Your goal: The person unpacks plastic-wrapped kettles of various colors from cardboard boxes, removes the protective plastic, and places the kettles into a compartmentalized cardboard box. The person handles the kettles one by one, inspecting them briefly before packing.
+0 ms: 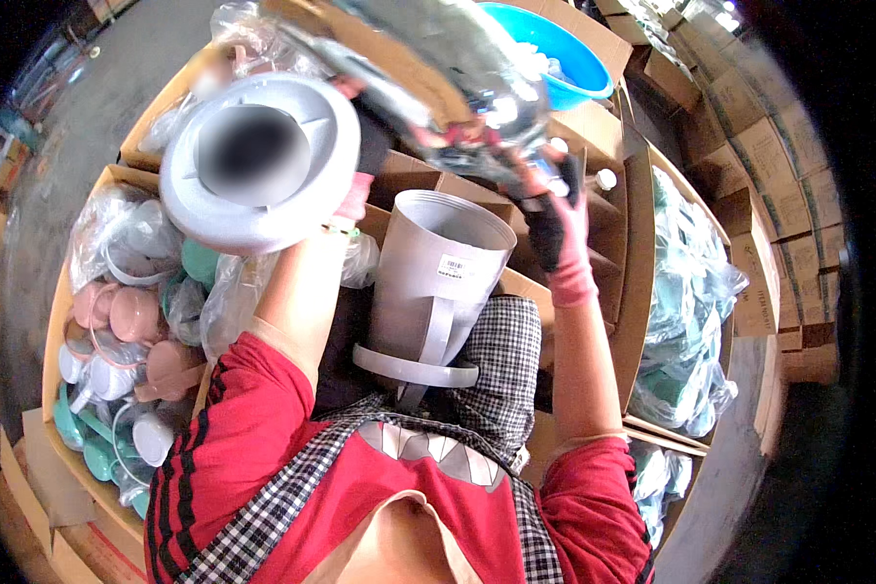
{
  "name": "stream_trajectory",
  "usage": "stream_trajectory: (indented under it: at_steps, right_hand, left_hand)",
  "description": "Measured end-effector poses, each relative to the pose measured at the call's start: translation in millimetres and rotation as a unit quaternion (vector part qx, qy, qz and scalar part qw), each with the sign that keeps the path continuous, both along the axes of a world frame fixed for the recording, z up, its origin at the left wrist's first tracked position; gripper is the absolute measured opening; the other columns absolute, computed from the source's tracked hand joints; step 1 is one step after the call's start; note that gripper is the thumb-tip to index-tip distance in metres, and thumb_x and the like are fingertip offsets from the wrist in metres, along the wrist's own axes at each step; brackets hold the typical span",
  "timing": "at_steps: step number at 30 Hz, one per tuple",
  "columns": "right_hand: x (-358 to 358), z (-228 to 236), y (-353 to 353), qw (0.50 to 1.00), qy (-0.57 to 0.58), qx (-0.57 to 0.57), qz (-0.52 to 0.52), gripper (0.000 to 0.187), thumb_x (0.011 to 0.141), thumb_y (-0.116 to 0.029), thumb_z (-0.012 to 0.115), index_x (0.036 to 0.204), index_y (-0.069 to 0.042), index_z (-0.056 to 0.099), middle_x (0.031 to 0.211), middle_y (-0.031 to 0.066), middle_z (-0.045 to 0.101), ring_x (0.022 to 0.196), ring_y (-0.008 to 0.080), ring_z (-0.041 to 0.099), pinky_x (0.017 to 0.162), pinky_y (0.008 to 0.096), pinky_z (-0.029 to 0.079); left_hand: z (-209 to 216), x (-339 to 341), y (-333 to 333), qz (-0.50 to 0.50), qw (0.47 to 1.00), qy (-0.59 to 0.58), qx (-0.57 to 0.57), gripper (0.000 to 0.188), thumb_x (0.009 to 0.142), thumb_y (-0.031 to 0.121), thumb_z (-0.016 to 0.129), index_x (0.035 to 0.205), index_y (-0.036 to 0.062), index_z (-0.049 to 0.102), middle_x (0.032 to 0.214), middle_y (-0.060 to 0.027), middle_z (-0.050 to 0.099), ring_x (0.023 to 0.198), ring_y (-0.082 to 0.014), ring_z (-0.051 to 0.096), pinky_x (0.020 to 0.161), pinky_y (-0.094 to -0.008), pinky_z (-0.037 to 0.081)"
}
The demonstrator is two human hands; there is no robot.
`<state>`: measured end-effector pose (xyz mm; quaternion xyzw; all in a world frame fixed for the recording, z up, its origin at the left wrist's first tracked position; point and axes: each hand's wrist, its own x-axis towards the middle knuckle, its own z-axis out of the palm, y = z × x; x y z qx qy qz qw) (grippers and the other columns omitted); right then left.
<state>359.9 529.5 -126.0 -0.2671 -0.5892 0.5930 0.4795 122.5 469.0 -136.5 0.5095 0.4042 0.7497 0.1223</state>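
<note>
My left hand, in a pink glove, is mostly behind a pale grey round plastic piece with a dark centre. It holds this piece up at the left, and pink fingertips show at its upper right edge. My right hand, in a pink and black glove, is closed on the lower end of a shiny, see-through plastic thing. That thing is smeared by motion, so its kind is unclear. Between my forearms stands a grey plastic pitcher, its round mouth up, with a handle and a small white label.
At the left, a cardboard box holds pink, white and green plastic parts. A divided carton lies ahead. Bagged green parts fill a box at the right. A blue basin sits beyond; stacked cartons line the far right.
</note>
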Motion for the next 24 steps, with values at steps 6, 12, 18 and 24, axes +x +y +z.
stream_trajectory:
  at_steps: [6, 12, 18, 24]
  right_hand:
    - [-23.4, -29.6, 4.0, 0.952, 0.090, -0.117, 0.269, 0.059, 0.075, -0.030, 0.061, 0.119, -0.002, 0.032, 0.107, 0.0091, 0.049, 0.090, 0.0158, 0.052, 0.083, 0.0290, 0.039]
    - [-11.6, -84.2, 28.7, 0.966, -0.033, -0.202, 0.155, 0.060, 0.079, -0.054, 0.041, 0.104, 0.000, 0.045, 0.099, 0.0048, 0.050, 0.081, 0.0118, 0.049, 0.070, 0.0243, 0.042]
    - [-7.2, -50.1, 20.2, 0.994, 0.001, -0.073, 0.077, 0.052, 0.075, -0.030, 0.061, 0.114, -0.004, 0.038, 0.098, 0.0039, 0.048, 0.085, 0.0109, 0.046, 0.069, 0.0225, 0.041]
    - [6.7, -43.4, 27.4, 0.981, -0.059, 0.010, 0.183, 0.092, 0.056, -0.001, 0.071, 0.131, -0.007, 0.016, 0.110, 0.0100, 0.045, 0.096, 0.0146, 0.046, 0.080, 0.0276, 0.042]
  left_hand:
    - [-29.4, -32.9, -4.3, 0.219, 0.945, 0.234, -0.058, 0.019, 0.072, 0.024, 0.053, 0.078, 0.0076, 0.047, 0.072, -0.0096, 0.049, 0.074, -0.0263, 0.047, 0.067, -0.0356, 0.038]
    - [-66.2, -31.0, -4.6, -0.125, 0.981, -0.012, -0.150, 0.024, 0.075, 0.025, 0.052, 0.087, 0.0046, 0.045, 0.078, -0.0101, 0.049, 0.078, -0.0246, 0.049, 0.073, -0.0357, 0.040]
    - [-77.9, -17.6, -22.0, -0.321, 0.871, -0.341, -0.148, 0.033, 0.077, 0.028, 0.051, 0.096, 0.0013, 0.044, 0.088, -0.0141, 0.049, 0.083, -0.0263, 0.050, 0.076, -0.0375, 0.042]
    - [-77.1, 8.2, -46.9, -0.403, 0.692, -0.595, -0.066, 0.042, 0.078, 0.030, 0.050, 0.105, -0.0019, 0.042, 0.098, -0.0181, 0.048, 0.089, -0.0280, 0.051, 0.080, -0.0394, 0.043]
